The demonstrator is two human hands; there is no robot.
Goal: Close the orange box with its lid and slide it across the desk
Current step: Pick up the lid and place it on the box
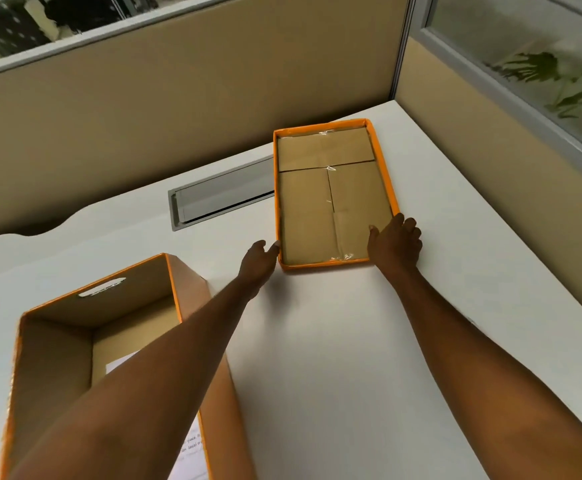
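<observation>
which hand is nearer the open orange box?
Left. The left hand is at the lid's near-left corner, its forearm crossing over the orange box. The right hand is at the lid's near-right corner, farther away.

The left forearm (151, 368) covers part of the open box (57, 341), whose near end runs off the bottom edge. The right hand (395, 245) hides the lid's (331, 195) near right corner. A label (190, 445) on the box is too blurred to read.
</observation>
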